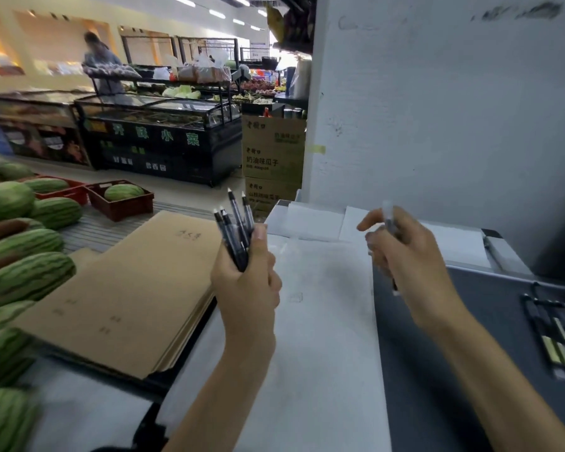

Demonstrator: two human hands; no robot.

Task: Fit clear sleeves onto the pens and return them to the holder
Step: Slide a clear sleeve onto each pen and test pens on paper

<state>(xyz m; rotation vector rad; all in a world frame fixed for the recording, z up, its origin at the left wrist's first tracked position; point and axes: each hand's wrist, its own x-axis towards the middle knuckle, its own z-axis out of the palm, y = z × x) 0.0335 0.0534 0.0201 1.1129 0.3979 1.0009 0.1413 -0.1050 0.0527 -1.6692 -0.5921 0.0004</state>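
My left hand (247, 282) grips a bundle of several black pens (234, 230), white tips pointing up and away, above the white sheet. To the right, my right hand (405, 252) holds a single pen (389, 220) upright; its upper part looks clear and blurred, and a dark end shows below my fingers. I cannot tell whether a sleeve is on it. A holder with more dark pens (555, 331) lies on the dark surface at the far right.
White paper (323, 321) covers the counter under my hands. A stack of brown cardboard sheets (128, 288) lies to the left, with watermelons (23, 275) beyond it. A white wall (437, 125) rises behind the counter. A person stands far back among shop counters.
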